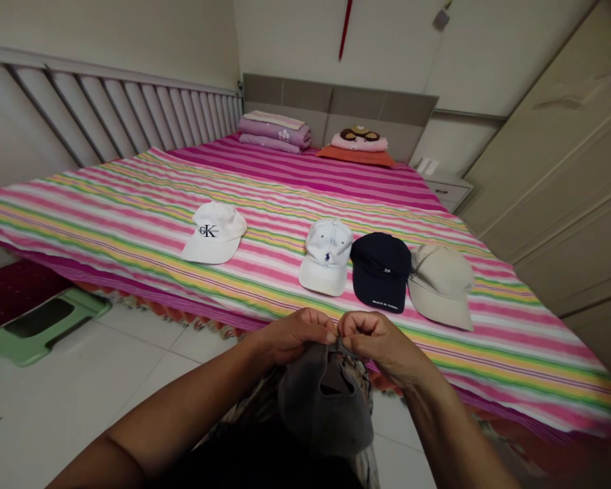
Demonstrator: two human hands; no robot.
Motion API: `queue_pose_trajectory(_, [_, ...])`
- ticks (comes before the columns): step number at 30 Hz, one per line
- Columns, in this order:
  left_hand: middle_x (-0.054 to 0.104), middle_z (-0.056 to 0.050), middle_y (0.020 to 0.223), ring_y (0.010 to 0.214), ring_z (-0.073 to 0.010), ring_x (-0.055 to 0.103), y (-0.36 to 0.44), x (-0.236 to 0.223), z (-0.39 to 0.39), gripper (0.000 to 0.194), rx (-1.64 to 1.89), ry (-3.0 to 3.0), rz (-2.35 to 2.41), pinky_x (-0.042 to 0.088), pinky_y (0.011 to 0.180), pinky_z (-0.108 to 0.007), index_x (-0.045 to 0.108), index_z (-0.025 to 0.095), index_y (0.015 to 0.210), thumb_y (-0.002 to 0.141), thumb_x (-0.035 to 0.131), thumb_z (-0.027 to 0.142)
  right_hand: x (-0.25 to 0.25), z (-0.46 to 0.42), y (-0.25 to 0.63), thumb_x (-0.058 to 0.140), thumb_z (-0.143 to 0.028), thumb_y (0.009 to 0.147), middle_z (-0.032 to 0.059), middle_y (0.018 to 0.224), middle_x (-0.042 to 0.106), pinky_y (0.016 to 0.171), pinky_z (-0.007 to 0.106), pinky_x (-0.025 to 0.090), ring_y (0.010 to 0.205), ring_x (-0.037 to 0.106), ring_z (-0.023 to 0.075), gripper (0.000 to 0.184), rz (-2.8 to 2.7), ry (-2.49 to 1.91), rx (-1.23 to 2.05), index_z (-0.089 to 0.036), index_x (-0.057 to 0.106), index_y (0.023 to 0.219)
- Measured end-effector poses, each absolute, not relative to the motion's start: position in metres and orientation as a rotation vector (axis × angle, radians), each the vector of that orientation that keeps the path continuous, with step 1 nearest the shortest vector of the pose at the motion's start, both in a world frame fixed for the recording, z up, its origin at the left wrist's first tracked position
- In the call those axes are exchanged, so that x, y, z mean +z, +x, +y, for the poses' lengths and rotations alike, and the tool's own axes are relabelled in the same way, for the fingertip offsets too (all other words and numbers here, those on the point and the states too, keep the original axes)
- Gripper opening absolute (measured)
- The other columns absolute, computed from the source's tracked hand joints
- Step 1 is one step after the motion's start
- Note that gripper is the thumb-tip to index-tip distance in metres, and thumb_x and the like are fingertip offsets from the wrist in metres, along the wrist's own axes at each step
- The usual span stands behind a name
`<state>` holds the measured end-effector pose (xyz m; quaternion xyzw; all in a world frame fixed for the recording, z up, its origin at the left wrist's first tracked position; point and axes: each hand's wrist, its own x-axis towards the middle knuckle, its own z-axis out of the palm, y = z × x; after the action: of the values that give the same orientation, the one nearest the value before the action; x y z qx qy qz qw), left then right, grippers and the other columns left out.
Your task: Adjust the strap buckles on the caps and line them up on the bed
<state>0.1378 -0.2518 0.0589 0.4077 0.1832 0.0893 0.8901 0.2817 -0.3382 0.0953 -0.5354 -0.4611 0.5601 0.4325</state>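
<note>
A dark grey baseball cap point(305, 401) hangs upside down in front of my body, its back strap and the opening uppermost. My left hand point(305, 331) pinches one side of the strap, and my right hand point(369, 337) pinches the other side close beside it. Fingertips cover most of the strap and its fastening. Ahead on the bed lie a white cap with CK letters point(216, 234), a pale cap with a small rider logo point(326, 258), a navy cap point(381, 272) and a beige cap point(440, 284). The last three sit side by side.
A striped sheet point(265, 272) covers the bed. Folded purple bedding point(272, 132) and a pink cushion point(359, 141) rest by the headboard point(381, 109). On the floor at left stands a green stool point(76, 312). A nightstand point(448, 190) and a wardrobe point(550, 176) are at right.
</note>
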Motion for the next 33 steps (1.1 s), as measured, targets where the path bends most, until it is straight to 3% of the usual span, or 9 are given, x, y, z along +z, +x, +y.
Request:
queue_pose_trajectory(13, [0.054,0.001,0.05,0.042,-0.0051,0.045,0.136,0.054,-0.252,0.016,0.179,0.877,0.396,0.033,0.046,-0.018,0.061,0.008,0.063,0.055,0.07,0.017,0.105,-0.339,0.283,0.063,-0.028,0.064,-0.0075,0.049,0.035,0.041,0.02,0.016,0.044,0.025,0.0047,0.022,-1.253,-1.473,1.35,-0.016,0.046,0.059])
queue_pose_trajectory(17, [0.056,0.0,0.053,0.046,-0.0063,0.048,0.135,0.056,-0.25,0.02,0.233,0.82,0.357,0.036,0.049,-0.019,0.06,0.008,0.064,0.053,0.073,0.018,0.105,-0.345,0.28,0.066,-0.031,0.065,-0.0081,0.051,0.039,0.041,0.019,0.021,0.043,0.03,0.0056,0.024,-1.314,-1.462,1.257,-0.017,0.052,0.08])
queue_pose_trajectory(20, [0.059,-0.002,0.059,0.052,-0.0082,0.053,0.133,0.059,-0.248,0.023,0.233,0.801,0.308,0.039,0.053,-0.019,0.06,0.007,0.067,0.053,0.074,0.02,0.103,-0.352,0.273,0.066,-0.026,0.067,-0.0048,0.061,0.047,0.043,0.021,0.029,0.047,0.038,0.0077,0.034,-1.476,-1.523,1.026,-0.022,0.055,0.099])
queue_pose_trajectory(23, [0.061,-0.005,0.066,0.058,-0.0112,0.056,0.13,0.061,-0.249,0.026,0.167,0.804,0.255,0.042,0.058,-0.022,0.061,0.007,0.072,0.055,0.073,0.023,0.1,-0.358,0.264,0.061,-0.018,0.071,0.0009,0.078,0.054,0.053,0.024,0.037,0.059,0.047,0.0114,0.025,-1.607,-1.567,0.656,-0.024,0.06,0.095])
queue_pose_trajectory(25, [0.061,-0.004,0.067,0.059,-0.0108,0.056,0.129,0.062,-0.25,0.026,0.188,0.803,0.267,0.041,0.058,-0.022,0.06,0.009,0.074,0.055,0.073,0.021,0.098,-0.36,0.259,0.058,-0.016,0.073,0.0021,0.079,0.055,0.056,0.026,0.039,0.063,0.049,0.0134,0.021,-1.642,-1.581,0.505,-0.023,0.06,0.093])
queue_pose_trajectory(28, [0.057,0.0,0.063,0.055,-0.0072,0.051,0.128,0.064,-0.25,0.02,0.29,0.829,0.31,0.037,0.053,-0.018,0.056,0.011,0.069,0.057,0.071,0.019,0.098,-0.363,0.256,0.058,-0.016,0.074,0.002,0.077,0.057,0.058,0.027,0.039,0.065,0.05,0.0147,0.02,-1.678,-1.605,0.401,-0.023,0.059,0.092])
queue_pose_trajectory(33, [0.047,0.003,0.055,0.047,-0.0043,0.039,0.122,0.07,-0.252,0.026,0.269,1.011,0.347,0.026,0.045,-0.017,0.052,0.011,0.064,0.064,0.067,0.032,0.102,-0.364,0.253,0.059,-0.016,0.074,0.0014,0.077,0.058,0.061,0.026,0.04,0.069,0.052,0.0154,0.018,-1.716,-1.615,0.339,-0.023,0.057,0.091])
